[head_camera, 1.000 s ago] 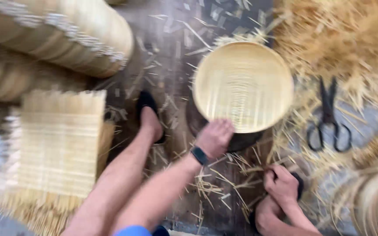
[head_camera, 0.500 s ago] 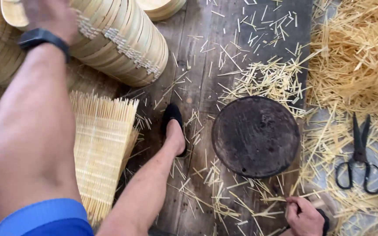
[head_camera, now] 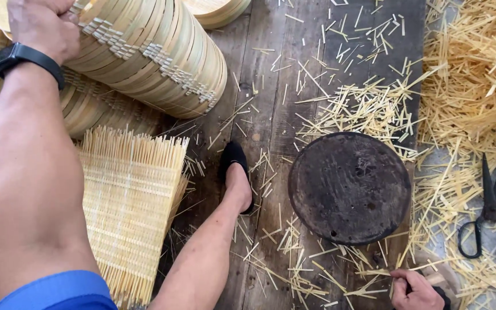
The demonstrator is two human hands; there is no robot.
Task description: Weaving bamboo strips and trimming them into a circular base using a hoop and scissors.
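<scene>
left hand (head_camera: 44,23) on basket stack (head_camera: 144,57), fingers hidden | right hand (head_camera: 417,290) cut off

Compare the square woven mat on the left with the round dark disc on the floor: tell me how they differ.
The woven mat is pale yellow; the round disc is dark brown, nearly black. The mat is squarish with loose strip ends sticking out along its edges; the disc is circular with a smooth rim. The mat's surface is a tight weave; the disc's is solid and scuffed. Both lie flat on the plank floor among scattered straw-coloured offcuts.
</scene>
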